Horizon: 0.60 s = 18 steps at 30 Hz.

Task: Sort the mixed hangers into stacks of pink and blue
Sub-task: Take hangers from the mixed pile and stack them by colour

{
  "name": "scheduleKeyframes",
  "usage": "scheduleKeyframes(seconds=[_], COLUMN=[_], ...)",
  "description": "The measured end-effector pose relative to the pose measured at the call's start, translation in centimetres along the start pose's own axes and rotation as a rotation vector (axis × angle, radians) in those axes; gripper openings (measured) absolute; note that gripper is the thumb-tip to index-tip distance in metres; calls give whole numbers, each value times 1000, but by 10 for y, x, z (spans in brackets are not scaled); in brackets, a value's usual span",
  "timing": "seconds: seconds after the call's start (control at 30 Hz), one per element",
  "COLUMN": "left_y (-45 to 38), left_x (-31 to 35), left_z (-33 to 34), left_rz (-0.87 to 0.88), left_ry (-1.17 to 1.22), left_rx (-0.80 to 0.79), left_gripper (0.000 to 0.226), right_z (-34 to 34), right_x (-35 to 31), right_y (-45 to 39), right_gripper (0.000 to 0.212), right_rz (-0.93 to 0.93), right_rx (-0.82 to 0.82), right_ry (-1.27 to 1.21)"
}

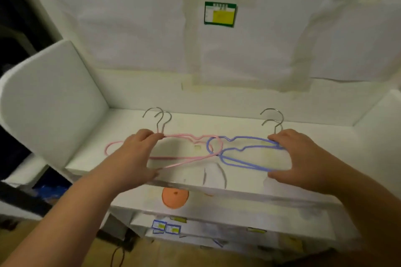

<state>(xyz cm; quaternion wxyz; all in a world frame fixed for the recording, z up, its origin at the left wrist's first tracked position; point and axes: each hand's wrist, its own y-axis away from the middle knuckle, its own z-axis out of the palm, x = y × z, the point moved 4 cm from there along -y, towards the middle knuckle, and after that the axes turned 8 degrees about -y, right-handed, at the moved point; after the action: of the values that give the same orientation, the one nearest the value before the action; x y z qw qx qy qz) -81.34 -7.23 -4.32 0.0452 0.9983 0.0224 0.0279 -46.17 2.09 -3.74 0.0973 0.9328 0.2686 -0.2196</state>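
Observation:
Two pink wire hangers lie stacked on the left of the white shelf, their metal hooks pointing away from me. Two blue hangers lie stacked on the right, hooks also at the back. The inner ends of the pink and blue stacks overlap near the middle. My left hand grips the pink hangers, fingers at the neck and thumb on the lower bar. My right hand holds the blue hangers the same way, fingers at the neck and thumb on the bottom bar.
White panels wall the shelf at the back and on both sides; a green and yellow label is stuck on the back panel. Below the shelf's front edge sit an orange disc, small blue-bordered labels and a brown floor.

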Motion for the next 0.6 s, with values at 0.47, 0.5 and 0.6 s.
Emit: scheduleKeyframes(seconds=[0.47, 0.5, 0.6], left_y=[-77, -79, -79], left_x=[-55, -56, -56], left_z=[31, 33, 36], left_rz=[230, 234, 261], left_ry=[-28, -25, -3], left_rx=[-227, -225, -203], left_gripper=[94, 93, 91], right_z=[9, 8, 8], right_x=[5, 6, 10], right_y=[5, 4, 4], right_gripper=[87, 88, 92], right_rz=[177, 176, 172], right_rx=[-35, -25, -17], right_ry=[48, 53, 47])
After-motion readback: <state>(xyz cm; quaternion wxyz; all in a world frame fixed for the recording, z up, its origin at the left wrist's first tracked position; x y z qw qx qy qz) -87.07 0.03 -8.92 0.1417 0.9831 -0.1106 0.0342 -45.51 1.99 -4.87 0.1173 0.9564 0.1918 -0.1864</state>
